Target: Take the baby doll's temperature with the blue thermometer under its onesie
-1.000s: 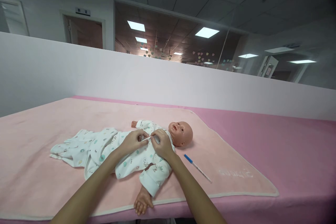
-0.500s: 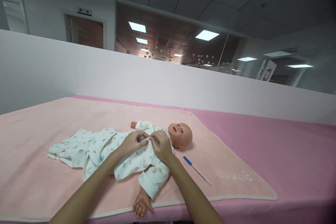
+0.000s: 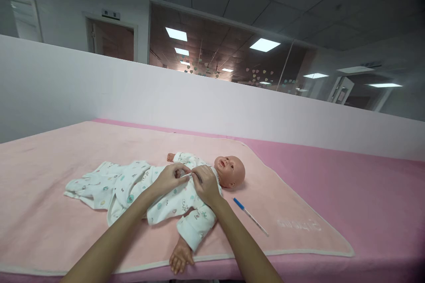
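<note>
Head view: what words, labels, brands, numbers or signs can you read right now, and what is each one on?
No text reads clearly.
Peach blanket: white lettering near its right corner, too blurred to read.
Sign above the doorway: characters too blurred.
Patterned doll outfit: tiny marks among the print, too small to tell whether they are words.

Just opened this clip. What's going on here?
A person has both bare hands at the chest of a baby doll lying on its back. The left hand and right hand are close together, fingertips pinching the front of its patterned white top; any small detail between them is hidden. Beneath is a pale pink blanket. A thin stick with a blue end lies on it, untouched, beyond the right forearm.
</note>
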### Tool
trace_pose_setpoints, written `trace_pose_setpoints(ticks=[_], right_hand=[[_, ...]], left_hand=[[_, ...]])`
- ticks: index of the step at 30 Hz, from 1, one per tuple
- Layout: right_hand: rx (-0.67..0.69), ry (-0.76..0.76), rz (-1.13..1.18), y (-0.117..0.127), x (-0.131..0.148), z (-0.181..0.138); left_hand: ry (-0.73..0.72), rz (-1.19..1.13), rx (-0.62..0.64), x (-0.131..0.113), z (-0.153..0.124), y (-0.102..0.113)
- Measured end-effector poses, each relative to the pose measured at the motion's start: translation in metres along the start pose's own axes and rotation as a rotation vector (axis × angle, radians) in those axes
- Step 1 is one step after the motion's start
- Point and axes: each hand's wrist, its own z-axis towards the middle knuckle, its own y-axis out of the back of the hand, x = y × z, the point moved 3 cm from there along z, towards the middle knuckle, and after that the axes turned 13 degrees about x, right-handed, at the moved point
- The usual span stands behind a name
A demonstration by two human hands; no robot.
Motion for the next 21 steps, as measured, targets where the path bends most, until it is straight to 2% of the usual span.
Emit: trace_pose_setpoints(ticks=[7, 21], right_hand=[[0.001, -0.002, -0.007, -0.0005, 0.0001, 0.0002], [0.011, -0.019, 0.007, -0.0017, -0.0016, 0.0009]], left_hand=[[-0.028, 0.074, -0.001, 0.0011, 0.0007, -0.0009], [0.039, -0.025, 0.009, -0.0033, -0.0016, -0.0002]])
